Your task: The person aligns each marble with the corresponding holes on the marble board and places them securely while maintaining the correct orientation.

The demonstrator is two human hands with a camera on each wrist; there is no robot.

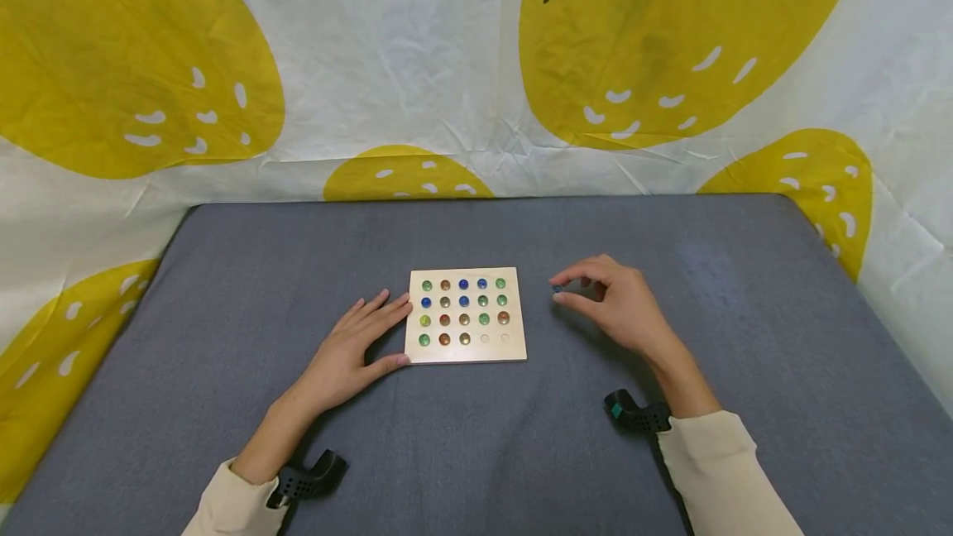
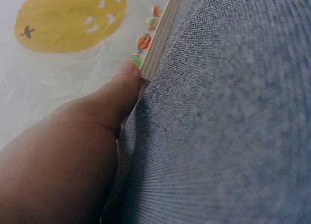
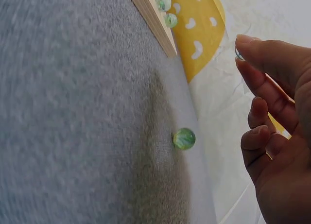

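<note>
A pale wooden board [image 1: 456, 355] lies flat on the table, with rows of coloured glass marbles seated in its hollows. Two hollows at its near right corner hold no marble. My left hand [image 1: 346, 361] touches the board's left edge with fingers spread and thumb at the near corner. To the right of the board, above the cloth, my right hand [image 1: 621, 304] pinches a small bluish marble [image 1: 557, 289] between thumb and forefinger. In the right wrist view a loose green marble [image 3: 184, 138] rests on the cloth; in the head view the right hand seems to hide it.
Grey cloth [image 1: 476, 453] covers the table. Behind it hangs a white curtain [image 1: 417, 48] with large yellow shapes. Each wrist carries a black camera mount, the left mount [image 1: 313, 476] and the right mount [image 1: 636, 413], both low over the cloth.
</note>
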